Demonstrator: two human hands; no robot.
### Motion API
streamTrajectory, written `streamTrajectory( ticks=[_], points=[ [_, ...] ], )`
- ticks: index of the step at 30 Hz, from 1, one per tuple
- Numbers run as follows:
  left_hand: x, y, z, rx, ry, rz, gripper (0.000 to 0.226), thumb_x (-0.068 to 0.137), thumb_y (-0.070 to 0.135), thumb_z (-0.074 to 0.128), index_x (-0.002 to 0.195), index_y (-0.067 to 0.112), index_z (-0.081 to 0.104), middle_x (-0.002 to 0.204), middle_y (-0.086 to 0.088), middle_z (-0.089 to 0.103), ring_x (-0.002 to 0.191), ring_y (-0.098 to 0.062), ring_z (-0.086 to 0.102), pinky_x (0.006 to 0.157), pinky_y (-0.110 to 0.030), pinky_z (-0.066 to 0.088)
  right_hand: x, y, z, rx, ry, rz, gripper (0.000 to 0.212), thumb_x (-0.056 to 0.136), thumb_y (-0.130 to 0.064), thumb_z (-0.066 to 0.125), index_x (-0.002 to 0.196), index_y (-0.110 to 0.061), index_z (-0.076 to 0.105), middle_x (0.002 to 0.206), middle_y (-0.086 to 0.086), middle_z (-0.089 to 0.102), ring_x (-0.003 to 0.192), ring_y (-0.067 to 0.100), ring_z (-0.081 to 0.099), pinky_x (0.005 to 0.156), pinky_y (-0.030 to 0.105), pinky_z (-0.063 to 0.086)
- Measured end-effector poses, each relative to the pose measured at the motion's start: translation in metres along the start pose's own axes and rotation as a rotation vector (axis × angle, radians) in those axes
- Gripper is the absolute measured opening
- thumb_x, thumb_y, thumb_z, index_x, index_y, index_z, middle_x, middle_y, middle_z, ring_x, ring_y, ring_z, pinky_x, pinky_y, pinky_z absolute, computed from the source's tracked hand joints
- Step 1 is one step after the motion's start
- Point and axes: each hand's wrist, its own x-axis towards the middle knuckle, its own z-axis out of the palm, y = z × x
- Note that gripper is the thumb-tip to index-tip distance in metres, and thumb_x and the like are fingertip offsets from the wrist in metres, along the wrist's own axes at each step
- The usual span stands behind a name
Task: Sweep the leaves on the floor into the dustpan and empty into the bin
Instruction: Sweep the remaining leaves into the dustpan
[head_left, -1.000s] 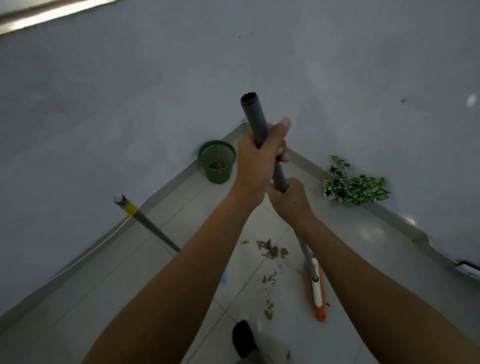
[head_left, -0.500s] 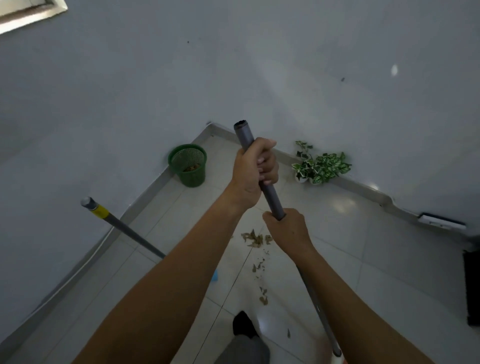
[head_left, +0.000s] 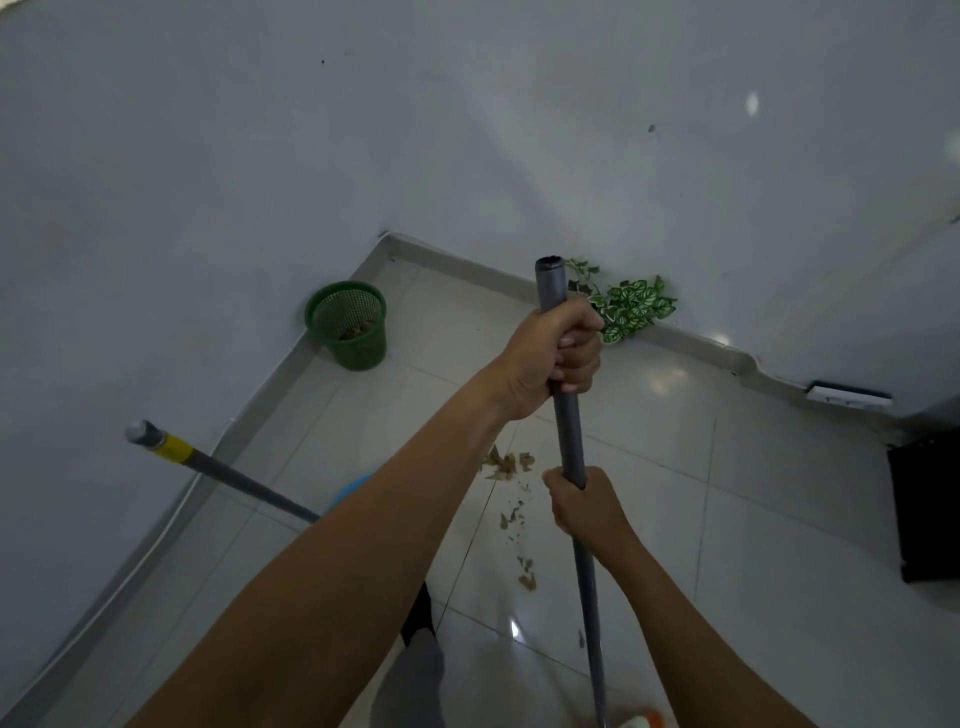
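Both my hands grip the grey broom handle (head_left: 569, 431), which stands almost upright in front of me. My left hand (head_left: 550, 358) holds it near the top and my right hand (head_left: 584, 501) holds it lower down. The orange and white broom head (head_left: 641, 721) shows at the bottom edge. Dry brown leaves (head_left: 506, 463) lie scattered on the white tiles in a trail toward me. The blue dustpan (head_left: 353, 486) is mostly hidden behind my left forearm; its grey, yellow-banded handle (head_left: 218, 465) leans to the left. A green mesh bin (head_left: 347, 325) stands in the corner with leaves inside.
White walls meet in the corner behind the bin. A green and white leafy plant (head_left: 631, 306) lies along the right skirting. A black object (head_left: 927, 512) stands at the right edge. My dark shoe (head_left: 418, 613) is on the tiles below.
The broom head has been drawn back toward me, from beside the leaves to the bottom edge. The handle now stands steeper, and my hands sit farther apart. The view shifted right.
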Motion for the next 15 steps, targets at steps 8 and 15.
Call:
streamTrajectory(
  ticks=[8, 15],
  points=[
    [0.038, 0.076, -0.075, 0.022, 0.189, 0.072, 0.058, 0.089, 0.009, 0.039, 0.035, 0.025, 0.03, 0.03, 0.009, 0.023, 0.027, -0.008, 0.017, 0.035, -0.013, 0.019, 0.082, -0.067, 0.073, 0.075, 0.172, -0.08, 0.045, 0.084, -0.003, 0.056, 0.048, -0.015, 0.033, 0.034, -0.012, 0.032, 0.034, 0.004, 0.028, 0.039, 0.019, 0.026],
    [0.051, 0.167, -0.121, 0.061, 0.262, 0.216, 0.057, 0.091, 0.01, 0.042, 0.038, 0.024, 0.029, 0.033, 0.007, 0.021, 0.031, -0.01, 0.014, 0.038, -0.018, 0.016, 0.147, -0.155, 0.116, 0.063, 0.137, -0.284, 0.039, 0.075, -0.014, 0.056, 0.048, -0.017, 0.029, 0.032, -0.011, 0.026, 0.033, 0.005, 0.022, 0.04, 0.021, 0.022]
  ],
)
